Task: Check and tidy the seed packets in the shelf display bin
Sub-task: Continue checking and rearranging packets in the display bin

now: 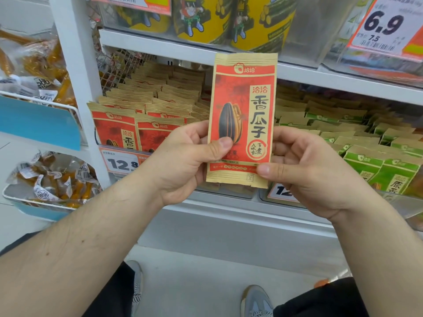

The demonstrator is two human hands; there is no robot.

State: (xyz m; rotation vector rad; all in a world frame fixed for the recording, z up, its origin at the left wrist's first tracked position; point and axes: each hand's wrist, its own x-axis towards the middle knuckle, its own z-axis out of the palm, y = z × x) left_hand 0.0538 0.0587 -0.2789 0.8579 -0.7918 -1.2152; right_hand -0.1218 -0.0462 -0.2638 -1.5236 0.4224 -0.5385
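Bin [229, 195] holds red packets [128, 133]; left hand [183, 161] and right hand [306, 170] pinch one packet [243, 106] upright, thumbs in front.

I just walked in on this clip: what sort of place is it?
Most likely a shop's snack aisle: white shelves carry price tags, and bins hold rows of identical seed packets like the red packet held up.

red packets [142, 110] fill bin, shelf [320, 74] overhead
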